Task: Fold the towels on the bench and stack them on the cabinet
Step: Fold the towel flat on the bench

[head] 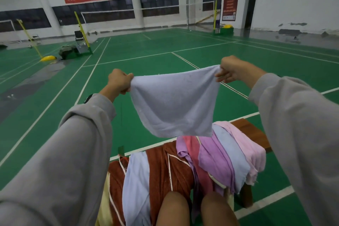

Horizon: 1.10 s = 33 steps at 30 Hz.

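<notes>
- A pale lavender-blue terry towel point(172, 104) is held up in the air in front of the person, above the far part of the pile and clear of it, its top edge sagging between the two hands and its lower edge hanging loose.
- The left grip point(120, 81) is curled tight round the towel's upper left corner, cloth bunched in the fist.
- The right grip point(232, 69) pinches the upper right corner between thumb and curled fingers.
- Both arms wear loose grey sleeves point(77, 152), stretched forward and apart.
- Below, a brown wooden tabletop point(251, 130) carries a heap of unfolded towels that drape over its edges.
- In that heap, a rust-brown towel with cream piping point(161, 167) lies in the middle, and a pale blue towel point(135, 180) lies across its left side.
- A purple towel point(212, 156) overlaps a rose-red towel point(192, 148); just right of it lie a light blue towel point(229, 152) and a pale pink towel point(249, 148), the last hanging over the right edge.
- A pale yellow towel point(104, 203) hangs at the near left edge.
- The person's two bare knees point(172, 207) show at the bottom, against the pile.
- All round is a green court floor with white lines point(146, 46); a yellow net post point(80, 29) and a black chair point(79, 38) stand far off at the left.
</notes>
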Each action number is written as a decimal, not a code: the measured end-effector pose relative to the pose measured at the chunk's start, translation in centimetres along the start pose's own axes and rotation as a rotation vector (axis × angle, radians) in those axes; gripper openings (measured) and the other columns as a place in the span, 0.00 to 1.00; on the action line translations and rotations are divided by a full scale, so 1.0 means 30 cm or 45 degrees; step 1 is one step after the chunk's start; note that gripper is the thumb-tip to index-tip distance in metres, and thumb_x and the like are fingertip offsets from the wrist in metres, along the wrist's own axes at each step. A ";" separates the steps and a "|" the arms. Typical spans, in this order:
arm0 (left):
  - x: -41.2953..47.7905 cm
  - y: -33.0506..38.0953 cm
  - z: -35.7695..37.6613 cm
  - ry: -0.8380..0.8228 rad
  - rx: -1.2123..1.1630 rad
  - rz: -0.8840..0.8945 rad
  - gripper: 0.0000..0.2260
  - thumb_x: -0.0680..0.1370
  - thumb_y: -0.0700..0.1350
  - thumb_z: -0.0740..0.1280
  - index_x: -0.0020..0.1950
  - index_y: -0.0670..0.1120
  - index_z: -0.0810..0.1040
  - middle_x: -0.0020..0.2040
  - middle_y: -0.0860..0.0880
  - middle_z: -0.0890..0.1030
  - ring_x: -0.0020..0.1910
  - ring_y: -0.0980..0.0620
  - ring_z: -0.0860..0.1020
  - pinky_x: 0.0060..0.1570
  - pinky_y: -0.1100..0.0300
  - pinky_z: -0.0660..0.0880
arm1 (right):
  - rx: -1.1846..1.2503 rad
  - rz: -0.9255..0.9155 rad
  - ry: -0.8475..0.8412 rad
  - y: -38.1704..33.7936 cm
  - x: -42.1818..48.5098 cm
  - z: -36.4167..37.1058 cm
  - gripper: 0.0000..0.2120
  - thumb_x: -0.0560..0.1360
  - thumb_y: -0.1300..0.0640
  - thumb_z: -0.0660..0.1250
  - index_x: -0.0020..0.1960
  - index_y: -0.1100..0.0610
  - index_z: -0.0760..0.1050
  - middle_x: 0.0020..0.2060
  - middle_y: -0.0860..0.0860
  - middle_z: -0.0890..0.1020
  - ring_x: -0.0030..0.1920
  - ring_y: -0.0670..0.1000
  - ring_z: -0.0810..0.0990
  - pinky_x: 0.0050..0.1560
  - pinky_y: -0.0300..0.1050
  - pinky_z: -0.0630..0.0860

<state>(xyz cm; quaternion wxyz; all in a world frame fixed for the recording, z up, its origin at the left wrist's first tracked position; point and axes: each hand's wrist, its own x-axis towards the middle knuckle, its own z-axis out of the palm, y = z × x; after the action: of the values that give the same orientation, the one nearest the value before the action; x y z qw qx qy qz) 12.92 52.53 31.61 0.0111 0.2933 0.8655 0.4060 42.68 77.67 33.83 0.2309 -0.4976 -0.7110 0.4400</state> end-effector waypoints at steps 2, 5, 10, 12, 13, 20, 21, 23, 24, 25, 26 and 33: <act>0.005 -0.021 0.022 -0.004 0.040 -0.024 0.17 0.82 0.45 0.67 0.35 0.39 0.77 0.28 0.43 0.78 0.22 0.49 0.72 0.25 0.60 0.71 | 0.102 0.043 -0.072 0.010 0.009 0.026 0.17 0.79 0.63 0.45 0.63 0.67 0.63 0.30 0.61 0.84 0.28 0.57 0.84 0.29 0.43 0.78; 0.022 -0.051 0.060 -0.024 -0.006 -0.073 0.14 0.83 0.44 0.66 0.40 0.38 0.77 0.31 0.42 0.78 0.22 0.50 0.75 0.19 0.61 0.72 | 0.171 0.080 -0.146 0.034 0.037 0.084 0.19 0.80 0.62 0.46 0.66 0.70 0.62 0.39 0.67 0.85 0.37 0.62 0.86 0.33 0.49 0.84; 0.077 -0.116 0.121 -0.035 -0.278 -0.206 0.15 0.84 0.44 0.65 0.38 0.41 0.71 0.35 0.41 0.80 0.36 0.39 0.86 0.43 0.48 0.85 | 0.280 0.067 -0.178 0.077 0.100 0.178 0.22 0.79 0.65 0.50 0.71 0.69 0.67 0.45 0.63 0.86 0.46 0.63 0.86 0.36 0.53 0.84; 0.093 -0.139 0.130 -0.004 -0.268 -0.188 0.18 0.84 0.44 0.64 0.35 0.43 0.69 0.26 0.45 0.78 0.41 0.37 0.86 0.49 0.44 0.84 | 0.333 0.075 -0.164 0.087 0.117 0.199 0.19 0.80 0.64 0.53 0.69 0.68 0.70 0.48 0.62 0.86 0.51 0.63 0.84 0.34 0.52 0.83; 0.093 -0.145 0.129 0.018 -0.226 -0.156 0.18 0.84 0.43 0.63 0.34 0.43 0.69 0.26 0.44 0.78 0.43 0.36 0.86 0.50 0.42 0.83 | 0.343 0.072 -0.167 0.090 0.117 0.203 0.18 0.80 0.64 0.55 0.68 0.67 0.72 0.50 0.61 0.85 0.54 0.62 0.82 0.33 0.51 0.83; 0.041 -0.155 0.073 0.053 -0.148 -0.097 0.15 0.84 0.44 0.63 0.39 0.41 0.74 0.39 0.39 0.83 0.44 0.39 0.86 0.48 0.44 0.84 | 0.303 0.065 -0.188 0.084 0.032 0.192 0.17 0.80 0.64 0.55 0.66 0.64 0.74 0.51 0.60 0.85 0.50 0.60 0.82 0.32 0.49 0.83; 0.017 -0.161 0.059 0.015 -0.155 -0.100 0.14 0.84 0.45 0.63 0.40 0.42 0.74 0.43 0.39 0.83 0.45 0.39 0.86 0.47 0.45 0.85 | 0.277 0.067 -0.188 0.090 0.008 0.187 0.16 0.81 0.64 0.54 0.64 0.64 0.73 0.50 0.60 0.85 0.49 0.60 0.82 0.33 0.50 0.82; -0.054 -0.190 0.034 -0.112 -0.104 -0.102 0.12 0.84 0.46 0.63 0.43 0.42 0.75 0.50 0.37 0.83 0.45 0.39 0.86 0.43 0.46 0.85 | 0.205 0.098 -0.230 0.118 -0.044 0.181 0.12 0.81 0.63 0.53 0.61 0.63 0.71 0.49 0.60 0.85 0.48 0.61 0.83 0.38 0.52 0.82; -0.096 -0.215 0.029 -0.221 -0.034 -0.101 0.11 0.84 0.46 0.63 0.47 0.40 0.76 0.52 0.37 0.82 0.44 0.38 0.86 0.43 0.47 0.85 | 0.141 0.139 -0.276 0.140 -0.073 0.177 0.11 0.82 0.63 0.53 0.60 0.63 0.71 0.49 0.59 0.86 0.49 0.62 0.84 0.40 0.53 0.82; -0.144 -0.243 0.027 -0.345 0.037 -0.104 0.11 0.84 0.46 0.63 0.51 0.38 0.77 0.52 0.37 0.81 0.43 0.38 0.86 0.41 0.48 0.85 | 0.052 0.195 -0.333 0.168 -0.101 0.173 0.11 0.83 0.62 0.53 0.59 0.62 0.72 0.48 0.58 0.86 0.49 0.61 0.84 0.41 0.52 0.83; -0.193 -0.274 0.026 -0.473 0.097 -0.117 0.12 0.85 0.47 0.63 0.55 0.37 0.77 0.52 0.39 0.81 0.42 0.38 0.86 0.39 0.50 0.84 | -0.052 0.261 -0.386 0.202 -0.130 0.173 0.10 0.83 0.61 0.54 0.57 0.62 0.73 0.46 0.56 0.87 0.47 0.60 0.84 0.39 0.51 0.84; -0.561 -0.463 0.098 -1.113 0.435 -0.256 0.14 0.84 0.47 0.67 0.60 0.37 0.79 0.49 0.46 0.85 0.44 0.39 0.86 0.42 0.52 0.84 | -0.704 0.523 -0.729 0.509 -0.347 0.229 0.11 0.80 0.61 0.69 0.61 0.65 0.78 0.41 0.55 0.88 0.46 0.60 0.85 0.58 0.57 0.82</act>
<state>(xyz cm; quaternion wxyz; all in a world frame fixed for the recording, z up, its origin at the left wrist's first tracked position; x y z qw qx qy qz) 20.67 38.95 16.09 0.3650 0.3490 0.8581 0.0932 49.27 67.26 18.44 -0.2090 -0.5298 -0.7235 0.3901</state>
